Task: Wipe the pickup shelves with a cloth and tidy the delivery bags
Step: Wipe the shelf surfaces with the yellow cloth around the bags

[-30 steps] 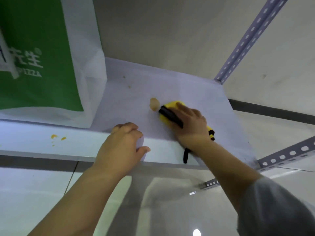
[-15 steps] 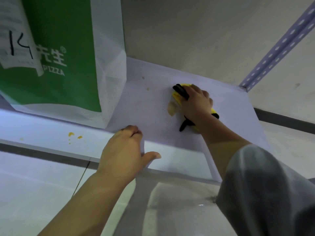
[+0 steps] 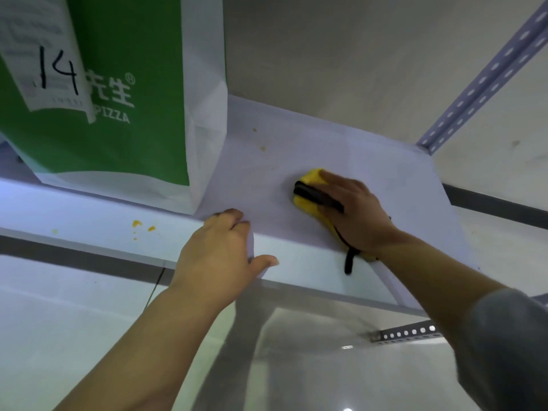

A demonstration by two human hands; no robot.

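My right hand [image 3: 353, 207] presses a yellow cloth [image 3: 310, 188] with black trim flat on the white shelf [image 3: 296, 137], right of centre. A black strap of the cloth hangs over the shelf's front lip. My left hand [image 3: 219, 253] grips the front edge of the shelf, fingers on top and thumb along the lip. A green and white paper delivery bag [image 3: 118, 99] stands upright at the left, with a receipt marked 14 taped on it. Small brown spots [image 3: 262, 148] dot the shelf behind the cloth.
Orange crumbs [image 3: 142, 225] lie on the front lip left of my left hand. A perforated metal upright [image 3: 480, 81] rises at the shelf's back right corner, another rail [image 3: 406, 333] runs below. A grey wall stands behind, glossy floor below.
My right hand slid the cloth from further back towards the front and left. The tan smear seen beside the cloth earlier no longer shows. My left hand stays on the edge.
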